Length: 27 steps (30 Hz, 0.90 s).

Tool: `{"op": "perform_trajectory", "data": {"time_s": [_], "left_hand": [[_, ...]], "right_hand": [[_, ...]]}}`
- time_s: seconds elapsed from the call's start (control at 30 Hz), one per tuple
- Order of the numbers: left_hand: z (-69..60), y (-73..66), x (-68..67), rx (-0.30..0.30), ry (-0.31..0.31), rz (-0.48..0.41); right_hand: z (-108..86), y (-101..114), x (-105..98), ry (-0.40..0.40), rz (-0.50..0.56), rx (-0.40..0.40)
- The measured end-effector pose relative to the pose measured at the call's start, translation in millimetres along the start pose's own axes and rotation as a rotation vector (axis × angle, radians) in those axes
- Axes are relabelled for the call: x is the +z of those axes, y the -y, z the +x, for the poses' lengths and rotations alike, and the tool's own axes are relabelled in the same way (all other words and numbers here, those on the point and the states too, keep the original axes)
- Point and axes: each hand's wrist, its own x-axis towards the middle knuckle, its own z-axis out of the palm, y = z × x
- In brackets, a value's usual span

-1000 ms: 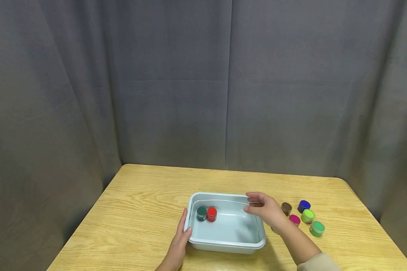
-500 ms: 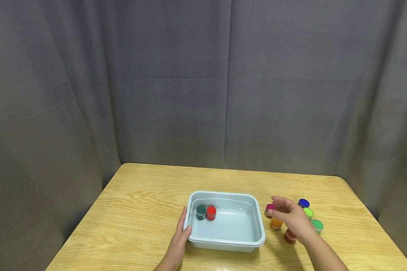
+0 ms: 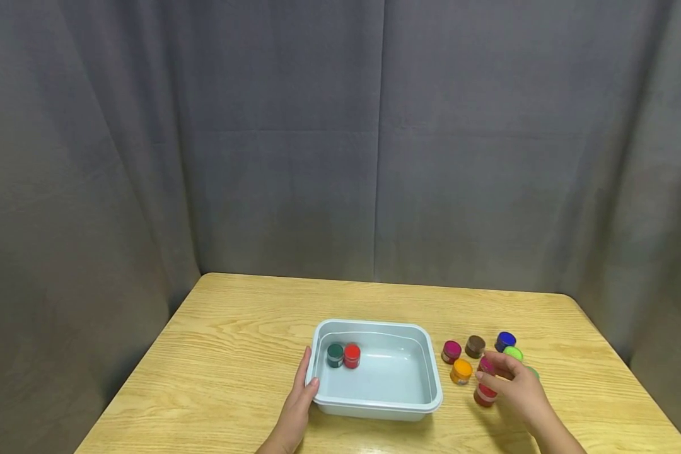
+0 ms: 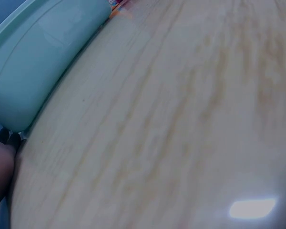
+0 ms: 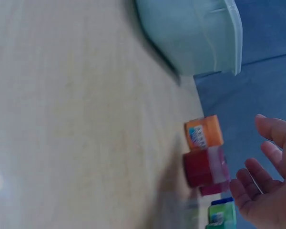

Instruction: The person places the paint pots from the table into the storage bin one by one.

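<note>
Right grip (image 3: pixel 516 383): while it is parted, nothing is held — the round red plastic jar (image 3: pixel 485 396) could be toppled if brushed.
Left grip (image 3: pixel 297 407): rectangular pale-blue plastic tub (image 3: pixel 374 405) held.

Curtained-off tabletop work space; wider premises not tellable. Grey cloth curtain (image 3: pixel 284 189), hung beyond left hand (image 3: pixel 296 407) and right hand (image 3: pixel 519 388) and outward of each; wood-grain table (image 3: pixel 232 328), round-cornered, beneath both.

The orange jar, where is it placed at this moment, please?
In the head view, the orange jar stands on the wooden table, to the right of the pale blue tub, just nearer the camera than the leftmost magenta-lidded jar.
</note>
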Motion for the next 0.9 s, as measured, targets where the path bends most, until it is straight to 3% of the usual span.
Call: {"op": "perform_trajectory", "data": {"time_s": [0.3, 0.9], "left_hand": [[0.6, 1.9, -1.0, 0.011, -0.009, -0.003], [0.4, -1.5, -0.4, 0.003, 0.008, -0.021]], "right_hand": [[-3.6, -23, 4, -0.013, -0.053, 0.013], [-1.9, -42, 12, 0.013, -0.068, 0.069]]}}
